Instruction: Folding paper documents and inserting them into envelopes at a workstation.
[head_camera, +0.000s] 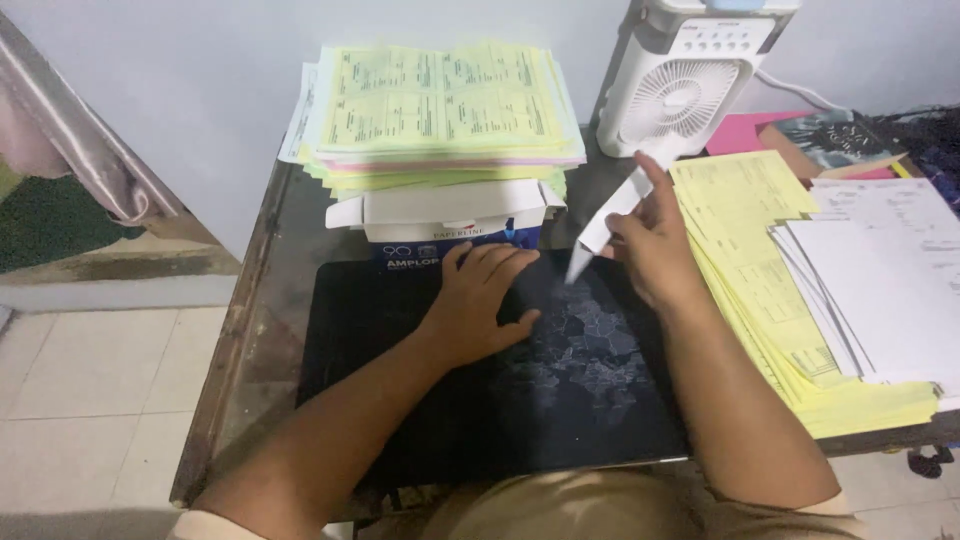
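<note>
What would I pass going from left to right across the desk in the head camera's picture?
Wooden desk edge → left hand flat on the dark mat → right hand holding a folded white paper → yellow forms → white sheets.

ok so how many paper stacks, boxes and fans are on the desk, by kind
paper stacks: 3, one on the box, a yellow stack and a white stack at the right
boxes: 1
fans: 1
total: 5
</note>
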